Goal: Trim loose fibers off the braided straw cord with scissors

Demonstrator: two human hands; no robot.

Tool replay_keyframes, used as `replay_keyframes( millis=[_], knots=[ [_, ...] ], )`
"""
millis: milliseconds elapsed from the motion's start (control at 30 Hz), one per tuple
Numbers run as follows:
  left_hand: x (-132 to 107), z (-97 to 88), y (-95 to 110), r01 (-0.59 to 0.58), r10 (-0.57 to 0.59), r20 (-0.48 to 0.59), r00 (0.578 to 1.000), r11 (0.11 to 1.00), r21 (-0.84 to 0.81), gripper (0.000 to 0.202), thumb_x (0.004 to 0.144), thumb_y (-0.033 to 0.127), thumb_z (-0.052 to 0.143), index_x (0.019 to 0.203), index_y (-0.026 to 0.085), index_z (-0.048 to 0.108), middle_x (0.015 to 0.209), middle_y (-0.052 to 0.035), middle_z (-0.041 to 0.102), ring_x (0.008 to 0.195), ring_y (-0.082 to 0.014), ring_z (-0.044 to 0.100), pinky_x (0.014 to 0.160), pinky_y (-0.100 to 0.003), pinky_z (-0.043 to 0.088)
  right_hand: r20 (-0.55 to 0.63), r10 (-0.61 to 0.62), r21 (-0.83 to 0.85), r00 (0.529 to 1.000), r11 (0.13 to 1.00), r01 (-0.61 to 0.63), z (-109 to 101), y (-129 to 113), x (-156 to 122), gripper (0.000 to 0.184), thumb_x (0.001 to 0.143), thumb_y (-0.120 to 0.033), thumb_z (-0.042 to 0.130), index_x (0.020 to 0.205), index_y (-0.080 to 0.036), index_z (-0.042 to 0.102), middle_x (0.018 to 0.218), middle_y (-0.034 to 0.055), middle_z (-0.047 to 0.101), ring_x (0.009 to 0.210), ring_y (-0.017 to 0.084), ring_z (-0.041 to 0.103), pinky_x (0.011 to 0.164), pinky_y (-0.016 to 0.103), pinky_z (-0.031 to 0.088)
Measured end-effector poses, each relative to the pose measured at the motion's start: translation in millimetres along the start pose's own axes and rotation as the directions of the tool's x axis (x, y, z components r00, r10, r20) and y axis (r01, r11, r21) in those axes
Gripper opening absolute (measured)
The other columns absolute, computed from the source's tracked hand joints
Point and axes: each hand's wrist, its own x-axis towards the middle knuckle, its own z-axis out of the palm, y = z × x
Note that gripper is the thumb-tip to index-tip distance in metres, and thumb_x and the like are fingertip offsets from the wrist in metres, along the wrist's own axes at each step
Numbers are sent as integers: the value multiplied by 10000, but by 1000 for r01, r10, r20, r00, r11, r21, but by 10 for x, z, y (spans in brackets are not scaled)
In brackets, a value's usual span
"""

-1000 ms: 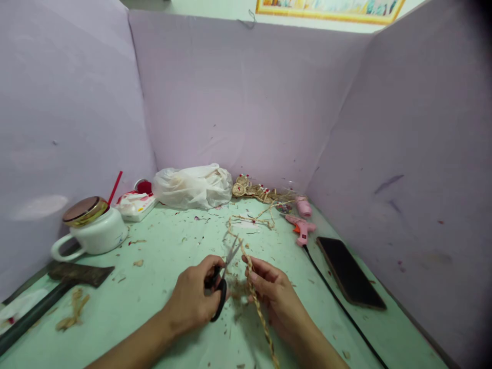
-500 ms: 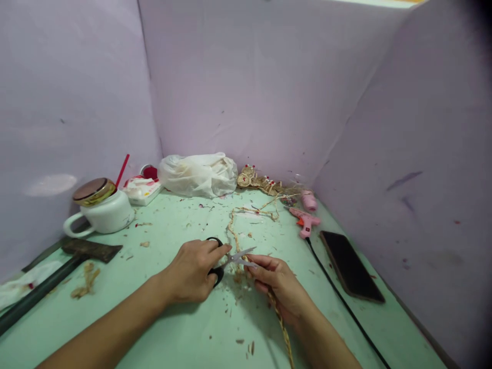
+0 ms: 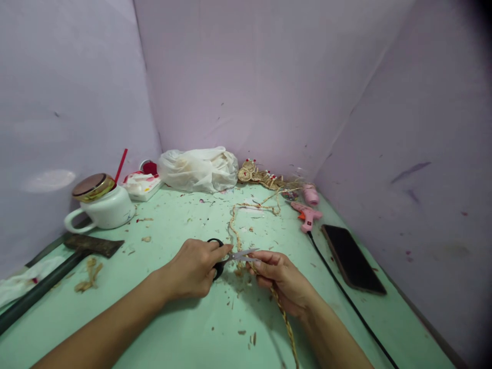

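Left hand point(image 3: 194, 269) closed on scissors point(image 3: 240, 255), fingers in the black handles; blades slightly apart, pointing at the other hand's fingertips. Right hand point(image 3: 282, 277) pinches a braided straw cord point(image 3: 284, 318) between thumb and fingers, right beside the blade tips; can't tell if any of it sits between the blades. Cord hangs down from the right-hand pinch toward the person; more cord runs ahead of both grips, bending right on the green table point(image 3: 192, 338). Small scraps lie under and around the grips. Left of the scissors grip: loose straw bits point(image 3: 90, 277), dark-handled tool point(image 3: 94, 245) with a flat head, and farther ahead a white mug point(image 3: 109, 207) with a tilted lid point(image 3: 93, 187) on top. Well ahead of the scissors grip: white plastic bag point(image 3: 200, 171), small white box point(image 3: 144, 189) to its left, woven straw pieces point(image 3: 261, 177) to its right. Ahead and right of the pinch: pink glue gun point(image 3: 306, 215), black cable trailing back toward the person; phone point(image 3: 353, 259) lies right of the cable, screen dark.
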Motion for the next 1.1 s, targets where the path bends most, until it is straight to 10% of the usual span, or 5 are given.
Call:
replay_keyframes(
  millis=[300,633,1100],
  knots=[
    [-12,51,-6,10,-11,6,1000,999,48,558,631,77,432,1173,207,407,791,-42,590,637,-190,555,521,-270,362,15,-19,-16,1000,1000,19,-11,19,22,164,630,-212,678,755,-108,695,569,3,543,431,19,301,394,173,169],
    [35,-25,-12,196,-283,-133,950,869,-454,290,668,109,422,913,201,545,744,25,607,648,-109,528,600,-201,393,-45,-30,132,999,991,36,2,-10,32,205,610,-251,699,754,-108,670,580,-3,480,488,50,316,390,168,184],
    [-3,25,29,74,-73,-69,995,997,7,594,636,176,446,1222,201,349,976,-74,542,810,-223,524,680,-353,415,12,-45,-98,999,994,46,40,7,-14,230,650,-264,662,841,-139,685,555,-40,373,473,54,194,435,222,112]
  ],
)
